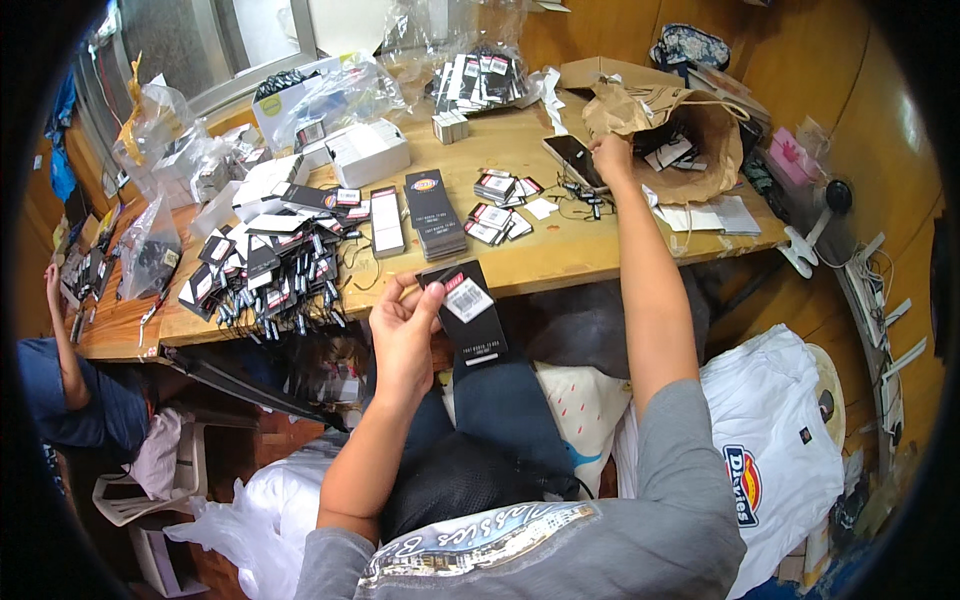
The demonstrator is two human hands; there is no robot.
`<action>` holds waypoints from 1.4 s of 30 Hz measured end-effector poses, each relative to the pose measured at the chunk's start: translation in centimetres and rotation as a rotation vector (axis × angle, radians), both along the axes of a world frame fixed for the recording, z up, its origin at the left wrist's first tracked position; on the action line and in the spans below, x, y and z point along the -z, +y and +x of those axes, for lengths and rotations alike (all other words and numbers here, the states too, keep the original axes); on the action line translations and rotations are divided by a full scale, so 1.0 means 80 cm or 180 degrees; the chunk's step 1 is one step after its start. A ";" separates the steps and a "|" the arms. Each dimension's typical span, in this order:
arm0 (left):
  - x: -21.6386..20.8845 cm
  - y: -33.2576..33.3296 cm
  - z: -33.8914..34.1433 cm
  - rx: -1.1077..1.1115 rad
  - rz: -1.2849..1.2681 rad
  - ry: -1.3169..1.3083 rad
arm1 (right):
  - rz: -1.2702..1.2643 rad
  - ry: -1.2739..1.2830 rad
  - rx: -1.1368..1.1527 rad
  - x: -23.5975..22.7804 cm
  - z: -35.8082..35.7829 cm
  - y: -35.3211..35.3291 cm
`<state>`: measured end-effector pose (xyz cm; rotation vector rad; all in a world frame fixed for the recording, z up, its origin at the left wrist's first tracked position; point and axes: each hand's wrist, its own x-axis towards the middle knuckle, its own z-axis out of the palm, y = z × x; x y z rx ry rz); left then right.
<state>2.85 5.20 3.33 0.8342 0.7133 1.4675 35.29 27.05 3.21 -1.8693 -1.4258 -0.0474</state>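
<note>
My left hand [408, 330] pinches a black hang tag [468, 318] above my lap, its thumb over the red-topped white barcode sticker. On the far side of the table, my right hand [612, 160] has its fingers curled in beside a dark phone [574, 158] and the mouth of a brown paper bag [715, 160]. What those fingers hold, if anything, is hidden. Thin black tag cords [590, 200] lie below that hand. Between my hands are a stack of black hang tags [434, 205] and small piles of stickered tags [500, 222].
A large heap of corded tags [265, 265] spills over the table's front edge at left. White boxes [368, 152] and clear plastic bags [160, 130] stand behind. A white T-shirt [770, 430] lies at right. Another person's arm [65, 345] shows at far left.
</note>
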 end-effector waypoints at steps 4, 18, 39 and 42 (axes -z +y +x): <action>0.007 -0.008 -0.008 -0.0021 -0.0225 -0.0023 | -0.0167 -0.0509 0.0012 0.022 0.005 0.047; -0.015 -0.006 -0.013 0.0562 0.0215 0.0223 | 0.0135 0.1300 -0.2584 -0.133 -0.093 -0.112; 0.038 -0.041 -0.061 0.0294 0.0035 0.0905 | -0.0143 0.2657 -0.2850 -0.029 -0.166 -0.275; 0.034 -0.041 -0.049 0.0376 0.0012 0.0962 | 0.0543 0.4114 -0.3212 0.003 -0.178 -0.258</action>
